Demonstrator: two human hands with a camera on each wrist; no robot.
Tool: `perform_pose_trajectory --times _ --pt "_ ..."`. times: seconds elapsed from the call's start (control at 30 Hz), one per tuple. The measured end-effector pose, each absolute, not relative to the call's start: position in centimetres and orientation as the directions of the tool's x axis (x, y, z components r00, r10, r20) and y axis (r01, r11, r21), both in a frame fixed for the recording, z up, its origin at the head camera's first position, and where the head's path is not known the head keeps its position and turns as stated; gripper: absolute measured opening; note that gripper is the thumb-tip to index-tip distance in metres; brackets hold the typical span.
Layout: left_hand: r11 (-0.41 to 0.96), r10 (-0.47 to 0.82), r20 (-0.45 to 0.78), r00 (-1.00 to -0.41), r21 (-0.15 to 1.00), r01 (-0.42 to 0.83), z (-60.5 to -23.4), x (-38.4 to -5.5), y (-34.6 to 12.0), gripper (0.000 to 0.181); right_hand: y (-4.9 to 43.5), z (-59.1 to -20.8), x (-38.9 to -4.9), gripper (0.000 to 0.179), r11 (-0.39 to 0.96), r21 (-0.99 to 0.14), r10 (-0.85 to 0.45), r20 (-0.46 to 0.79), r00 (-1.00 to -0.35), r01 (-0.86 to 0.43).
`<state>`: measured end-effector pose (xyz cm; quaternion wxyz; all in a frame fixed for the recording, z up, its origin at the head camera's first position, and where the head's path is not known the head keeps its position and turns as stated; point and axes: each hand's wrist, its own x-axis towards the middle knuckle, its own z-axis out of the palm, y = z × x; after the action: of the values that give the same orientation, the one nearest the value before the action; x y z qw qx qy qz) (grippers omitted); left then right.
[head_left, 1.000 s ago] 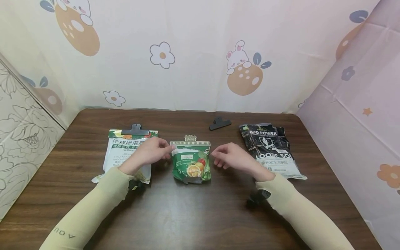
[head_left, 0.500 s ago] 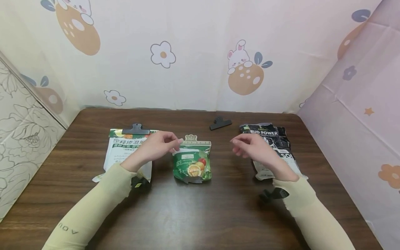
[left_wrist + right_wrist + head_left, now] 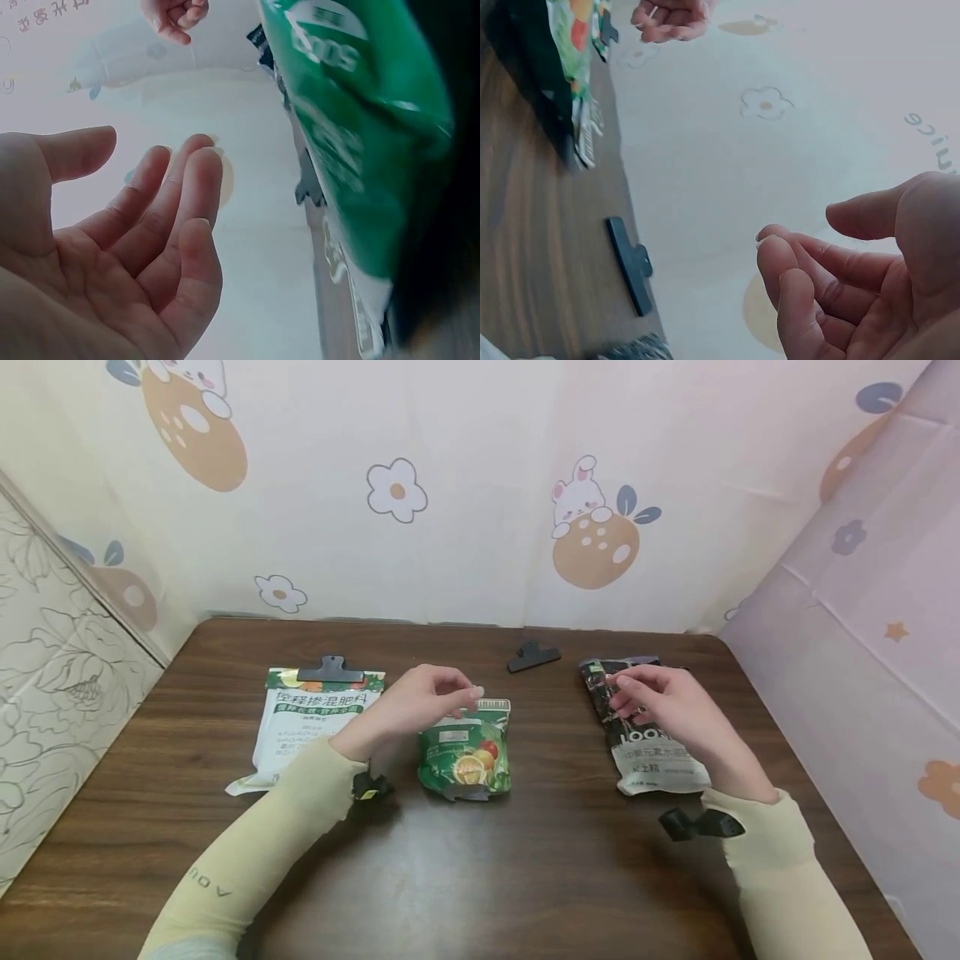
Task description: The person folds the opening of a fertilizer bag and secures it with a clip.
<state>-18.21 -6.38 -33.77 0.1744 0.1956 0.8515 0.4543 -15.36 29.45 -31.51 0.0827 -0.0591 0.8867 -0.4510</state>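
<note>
My left hand hovers over the upper left of a small green bag printed with fruit. In the left wrist view its fingers are loosely bent and hold nothing, and the green bag is apart from them. A cream clip with a toothed bar spans the bag's top; the hand hides part of it. Over a black and white bag is my right hand, covering much of its lettering. The right wrist view shows those fingers half bent around nothing.
At left lies a white bag with a black clip along its top. A loose black clip lies near the back edge of the wooden table. A patterned curtain hangs behind.
My right hand has moved away from the green bag, rightward over the black and white bag. The left hand has shifted right and up, across the green bag's top. The bags stay put.
</note>
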Motion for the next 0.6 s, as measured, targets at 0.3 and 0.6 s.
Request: perform_pose_trajectory --times 0.3,0.6 --pt "0.48 0.56 -0.048 -0.827 0.832 0.277 -33.4 -19.0 -3.5 0.035 31.0 -31.1 -15.9 0.039 0.665 -0.744 -0.141 -0.049 -0.989 -0.058" --pt "0.433 0.614 -0.079 -0.785 0.866 0.251 -33.1 -20.2 0.0 0.032 33.0 -31.3 -16.3 0.043 0.701 -0.713 -0.028 -0.018 -0.999 -0.006"
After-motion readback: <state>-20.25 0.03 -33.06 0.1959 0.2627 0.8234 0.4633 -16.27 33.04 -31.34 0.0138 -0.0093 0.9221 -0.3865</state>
